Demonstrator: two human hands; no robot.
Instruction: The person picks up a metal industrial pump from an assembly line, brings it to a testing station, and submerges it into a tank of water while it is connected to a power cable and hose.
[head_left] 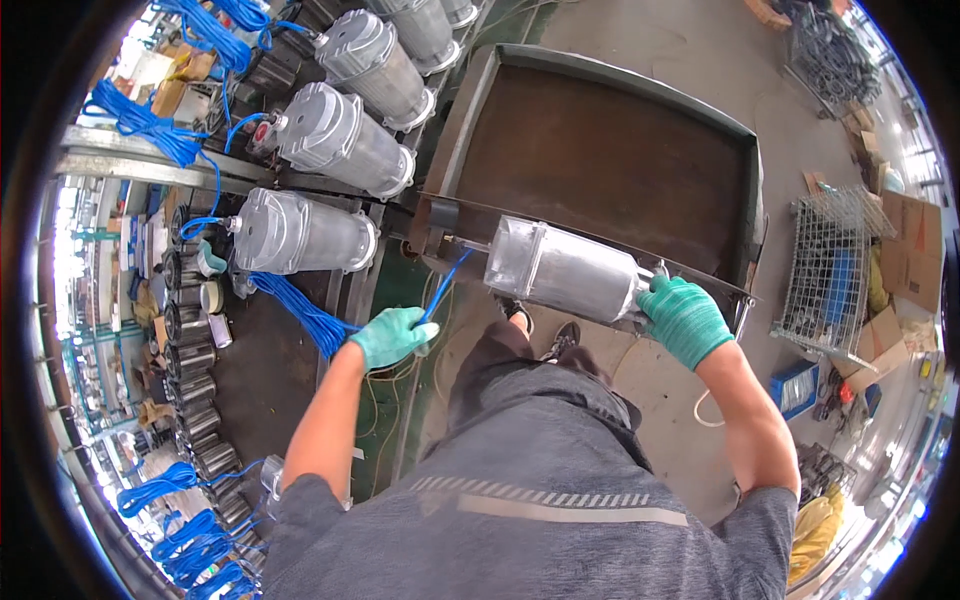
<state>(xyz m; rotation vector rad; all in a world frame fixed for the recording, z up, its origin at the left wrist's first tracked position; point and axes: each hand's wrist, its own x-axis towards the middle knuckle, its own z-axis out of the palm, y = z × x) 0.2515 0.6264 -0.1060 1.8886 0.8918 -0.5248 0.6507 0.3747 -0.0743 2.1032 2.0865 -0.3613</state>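
My left hand (394, 338), in a green glove, is closed around a blue cable (446, 284). From there the cable runs up to the left end of a silver metal cylindrical housing (575, 268), and on the other side to a coiled blue cable bundle (305, 310). My right hand (686, 318), gloved alike, grips the housing's right end; part of its fingers is hidden behind that end. The housing lies on its side across the near edge of a large metal tray (610, 85).
Several similar housings (300, 232) with blue cables stand along the left line. Further left is a row of dark cylindrical parts (195, 375). A wire mesh cage (826, 270), cardboard boxes (912, 250) and a blue crate (795, 388) stand on the floor at right.
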